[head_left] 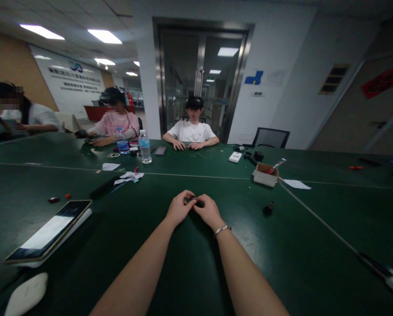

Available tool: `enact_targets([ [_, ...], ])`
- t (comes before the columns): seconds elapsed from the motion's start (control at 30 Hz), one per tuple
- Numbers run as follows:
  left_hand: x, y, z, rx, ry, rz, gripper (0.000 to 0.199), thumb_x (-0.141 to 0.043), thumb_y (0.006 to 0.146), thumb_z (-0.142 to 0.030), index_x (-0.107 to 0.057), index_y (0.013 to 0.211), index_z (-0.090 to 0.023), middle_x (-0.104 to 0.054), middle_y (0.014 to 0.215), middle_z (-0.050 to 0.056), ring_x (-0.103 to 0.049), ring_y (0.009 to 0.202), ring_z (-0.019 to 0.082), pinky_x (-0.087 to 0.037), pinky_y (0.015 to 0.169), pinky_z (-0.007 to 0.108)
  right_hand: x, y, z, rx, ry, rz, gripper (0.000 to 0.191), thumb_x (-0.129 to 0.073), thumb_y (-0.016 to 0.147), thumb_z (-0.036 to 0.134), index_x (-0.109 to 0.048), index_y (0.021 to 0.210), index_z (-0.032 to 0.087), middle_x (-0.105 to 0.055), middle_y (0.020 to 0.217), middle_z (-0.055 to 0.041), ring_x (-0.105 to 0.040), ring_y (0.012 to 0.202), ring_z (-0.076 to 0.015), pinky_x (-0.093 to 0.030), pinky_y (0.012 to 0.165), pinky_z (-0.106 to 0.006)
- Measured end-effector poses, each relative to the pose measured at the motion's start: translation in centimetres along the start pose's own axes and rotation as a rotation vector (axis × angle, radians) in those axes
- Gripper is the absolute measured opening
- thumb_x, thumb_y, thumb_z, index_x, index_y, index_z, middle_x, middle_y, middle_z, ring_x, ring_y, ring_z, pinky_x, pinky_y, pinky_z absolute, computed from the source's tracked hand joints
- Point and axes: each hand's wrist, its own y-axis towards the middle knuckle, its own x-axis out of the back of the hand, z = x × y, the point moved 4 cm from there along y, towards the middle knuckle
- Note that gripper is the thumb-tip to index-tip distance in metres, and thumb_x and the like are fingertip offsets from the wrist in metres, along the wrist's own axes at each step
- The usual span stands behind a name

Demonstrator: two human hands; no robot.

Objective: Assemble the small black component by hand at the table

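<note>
My left hand (179, 208) and my right hand (209, 210) meet over the middle of the green table (196, 250). Between their fingertips is a small dark round piece (193, 197), too small to name. The fingers of both hands are closed in a pinch around it, and they hide most of it. A silver bracelet (223, 230) circles my right wrist. To the right of my hands, apart from them, a small dark bottle-like object with a narrow neck (268, 208) is on the tabletop.
A phone (50, 230) lies tilted on a white support at left, near a white mouse-shaped object (27, 295). Ahead stand water bottles (145, 149), crumpled paper (129, 177) and a small box (265, 175). A cable (318, 213) crosses the right side. Across the table sit several people.
</note>
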Motion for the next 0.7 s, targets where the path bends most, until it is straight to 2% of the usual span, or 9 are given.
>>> enact_targets([
  [0.1,0.1,0.1,-0.1,-0.020,0.084,-0.039,0.020,-0.064,0.074,-0.031,-0.062,0.091,-0.020,-0.065,0.091,0.004,-0.060,0.077,0.016,-0.047,0.069,0.028,0.1,0.0,0.0,0.004,-0.008,-0.019,0.005,-0.062,0.077,0.024,-0.064,0.077,0.019,-0.058,0.083,-0.0015,-0.054,0.074,-0.0140,-0.040,0.065,-0.025],
  [0.2,0.0,0.3,0.0,-0.032,0.061,-0.054,0.022,-0.064,0.074,-0.028,-0.062,0.095,-0.021,-0.066,0.093,0.005,-0.060,0.086,0.018,-0.047,0.074,0.031,0.0,0.1,-0.1,0.007,-0.033,-0.031,0.004,-0.062,0.076,0.024,-0.062,0.077,0.019,-0.058,0.083,-0.0012,-0.053,0.074,-0.0140,-0.039,0.064,-0.025],
  [0.33,-0.1,0.2,-0.3,-0.053,0.013,-0.030,0.028,-0.062,0.075,-0.026,-0.063,0.103,-0.024,-0.066,0.097,0.005,-0.061,0.090,0.019,-0.048,0.079,0.032,-0.2,0.1,-0.2,0.011,-0.033,-0.034,0.006,-0.062,0.077,0.026,-0.061,0.078,0.020,-0.058,0.084,-0.0015,-0.054,0.074,-0.0146,-0.040,0.064,-0.026],
  [0.47,0.1,0.2,-0.5,-0.057,-0.008,-0.021,0.023,-0.060,0.077,-0.028,-0.067,0.099,-0.024,-0.067,0.101,0.005,-0.062,0.093,0.019,-0.048,0.084,0.033,0.1,-0.1,-0.1,0.038,-0.006,-0.060,0.007,-0.060,0.078,0.026,-0.062,0.082,0.021,-0.060,0.085,-0.0023,-0.056,0.077,-0.0162,-0.043,0.068,-0.027],
  [0.57,0.3,0.4,0.2,-0.018,-0.047,-0.011,0.021,-0.059,0.078,-0.030,-0.067,0.096,-0.022,-0.068,0.098,0.005,-0.063,0.092,0.019,-0.049,0.084,0.032,0.1,-0.2,-0.2,0.060,0.022,-0.079,0.009,-0.060,0.077,0.024,-0.062,0.085,0.021,-0.061,0.085,-0.0025,-0.057,0.078,-0.0167,-0.044,0.071,-0.028],
  [0.7,0.2,0.8,1.5,0.033,-0.121,0.066,0.025,-0.052,0.082,-0.029,-0.067,0.100,-0.020,-0.068,0.100,0.005,-0.064,0.091,0.017,-0.051,0.079,0.030,0.2,0.0,-0.8,0.048,0.058,-0.094,0.011,-0.062,0.074,0.021,-0.063,0.085,0.020,-0.061,0.085,-0.0030,-0.057,0.079,-0.0174,-0.045,0.071,-0.029],
])
